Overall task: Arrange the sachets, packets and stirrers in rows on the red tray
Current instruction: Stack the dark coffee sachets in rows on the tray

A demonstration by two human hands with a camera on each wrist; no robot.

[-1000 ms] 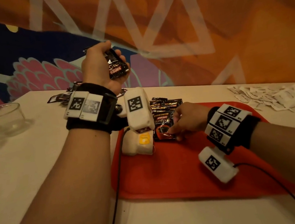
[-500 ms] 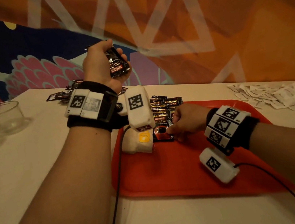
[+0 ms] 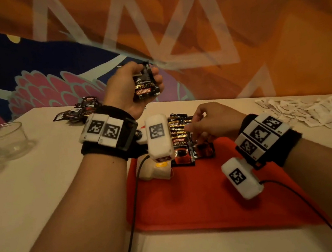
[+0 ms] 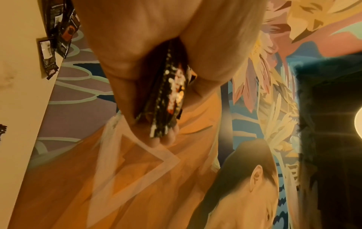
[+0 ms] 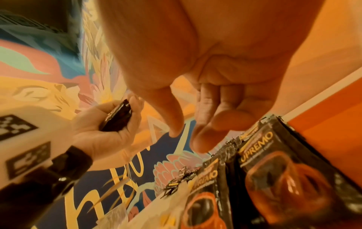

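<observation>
My left hand (image 3: pixel 133 83) is raised above the table's far side and grips a small stack of black Kopiko coffee packets (image 3: pixel 145 84), seen edge-on in the left wrist view (image 4: pixel 168 93). Black coffee packets (image 3: pixel 181 143) lie overlapped in a row at the far left of the red tray (image 3: pixel 203 201). My right hand (image 3: pixel 209 124) hovers just above that row with loosely curled fingers, empty; in the right wrist view the thumb and fingers (image 5: pixel 203 134) hang over the packets (image 5: pixel 274 178) and hold nothing.
More black packets (image 3: pixel 77 110) lie loose on the table at the far left. A heap of white sachets (image 3: pixel 308 110) spreads at the far right. Two glass bowls (image 3: pixel 2 138) stand at the left edge. A painted wall rises right behind the table.
My right hand has let go of the front packet on the tray and lifted up and away from it. The left hand holds its stack in about the same place.
</observation>
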